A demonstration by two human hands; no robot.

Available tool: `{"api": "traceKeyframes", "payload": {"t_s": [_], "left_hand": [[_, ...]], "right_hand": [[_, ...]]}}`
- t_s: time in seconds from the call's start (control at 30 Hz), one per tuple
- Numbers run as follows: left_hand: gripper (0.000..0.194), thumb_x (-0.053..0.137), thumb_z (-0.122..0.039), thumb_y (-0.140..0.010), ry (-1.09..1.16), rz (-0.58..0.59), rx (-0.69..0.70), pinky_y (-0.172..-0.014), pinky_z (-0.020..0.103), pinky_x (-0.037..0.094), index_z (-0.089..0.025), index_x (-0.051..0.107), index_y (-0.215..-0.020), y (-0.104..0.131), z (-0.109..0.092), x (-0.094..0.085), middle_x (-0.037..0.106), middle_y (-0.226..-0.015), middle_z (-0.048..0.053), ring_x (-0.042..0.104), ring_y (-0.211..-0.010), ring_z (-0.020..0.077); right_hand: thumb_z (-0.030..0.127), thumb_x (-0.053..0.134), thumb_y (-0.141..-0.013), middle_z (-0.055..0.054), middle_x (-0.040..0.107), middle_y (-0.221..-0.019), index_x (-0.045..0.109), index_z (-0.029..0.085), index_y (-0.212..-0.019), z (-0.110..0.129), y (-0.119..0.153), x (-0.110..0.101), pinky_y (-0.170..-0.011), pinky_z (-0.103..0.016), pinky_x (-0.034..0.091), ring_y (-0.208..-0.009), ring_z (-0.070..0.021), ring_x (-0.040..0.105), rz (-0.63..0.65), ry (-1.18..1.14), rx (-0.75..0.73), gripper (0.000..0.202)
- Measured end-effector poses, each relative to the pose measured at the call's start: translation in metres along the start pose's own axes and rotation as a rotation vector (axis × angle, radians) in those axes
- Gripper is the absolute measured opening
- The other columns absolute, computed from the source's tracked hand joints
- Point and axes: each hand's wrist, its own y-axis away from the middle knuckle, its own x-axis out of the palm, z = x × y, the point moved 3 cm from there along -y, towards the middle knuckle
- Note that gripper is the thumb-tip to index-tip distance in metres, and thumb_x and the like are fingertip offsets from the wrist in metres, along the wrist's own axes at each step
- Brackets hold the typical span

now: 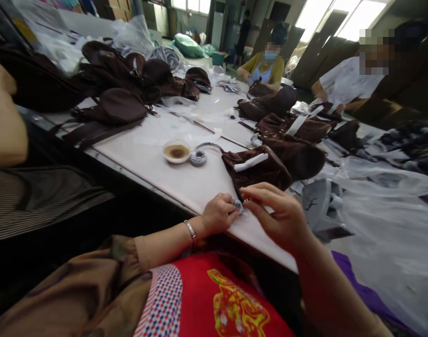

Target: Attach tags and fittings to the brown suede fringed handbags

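Observation:
At the table's near edge, my left hand (219,213) is closed on a small grey wrapped roll (238,205), mostly covered by the fingers. Just right of it, my right hand (275,208) is raised with thumb and forefinger pinched together; what sits between the tips is too small to make out. Beyond both hands lies a dark brown bag (280,173) with a white strip (251,162) across it. A coiled, grey-wrapped strap (199,158) rests beside a shallow bowl (176,152) of brownish liquid.
More brown bags (121,105) are heaped at the left, others (270,103) at the right. Clear plastic sheeting (382,220) and a grey-white box (317,203) stand right of my right arm. Co-workers (266,65) sit across the white table (140,173). Another person's arm (5,117) is at left.

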Motion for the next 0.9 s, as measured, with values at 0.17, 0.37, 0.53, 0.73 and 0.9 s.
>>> {"api": "traceKeyframes", "payload": {"t_s": [0.17,0.37,0.53,0.73,0.9], "left_hand": [[0.026,0.061,-0.030,-0.092,-0.034,0.010,0.027,-0.082,0.032,0.049,-0.018,0.076,-0.075,0.003,0.001,0.004,0.063,-0.078,0.006,0.058,-0.076,0.0158],[0.024,0.062,-0.031,-0.092,-0.058,0.027,0.030,-0.083,0.032,0.049,-0.019,0.077,-0.077,0.003,0.002,0.004,0.064,-0.080,0.005,0.059,-0.077,0.0156],[0.023,0.063,-0.031,-0.091,-0.056,0.020,0.042,-0.082,0.032,0.049,-0.018,0.077,-0.078,0.004,0.002,0.005,0.064,-0.081,0.005,0.059,-0.075,0.0156],[0.025,0.061,-0.030,-0.091,-0.068,0.027,0.036,-0.084,0.033,0.049,-0.018,0.076,-0.075,0.004,0.002,0.005,0.064,-0.080,0.005,0.060,-0.077,0.0164],[0.023,0.061,-0.029,-0.091,-0.061,0.016,0.038,-0.081,0.032,0.049,-0.018,0.076,-0.080,0.004,0.001,0.004,0.064,-0.080,0.005,0.059,-0.077,0.0164]], "right_hand": [[0.023,0.058,-0.092,-0.007,0.068,-0.100,0.074,0.022,-0.106,-0.082,0.005,0.008,-0.078,-0.031,0.055,-0.087,-0.0198,0.066,0.248,0.152,0.042,0.021],[0.023,0.057,-0.093,-0.005,0.066,-0.095,0.076,0.025,-0.101,-0.099,0.011,0.030,-0.076,-0.028,0.050,-0.083,-0.0180,0.062,0.470,0.266,0.024,0.021],[0.020,0.058,-0.092,-0.005,0.064,-0.086,0.077,0.022,-0.088,-0.099,0.010,0.033,-0.072,-0.028,0.048,-0.079,-0.0178,0.060,0.527,0.349,0.030,0.020],[0.023,0.053,-0.095,-0.006,0.064,-0.088,0.076,0.021,-0.087,-0.098,0.019,0.036,-0.073,-0.028,0.048,-0.080,-0.0180,0.060,0.504,0.311,0.003,0.024],[0.026,0.058,-0.092,-0.007,0.066,-0.093,0.075,0.020,-0.095,-0.094,0.020,0.034,-0.077,-0.029,0.050,-0.084,-0.0195,0.061,0.481,0.302,0.010,0.018]]}}
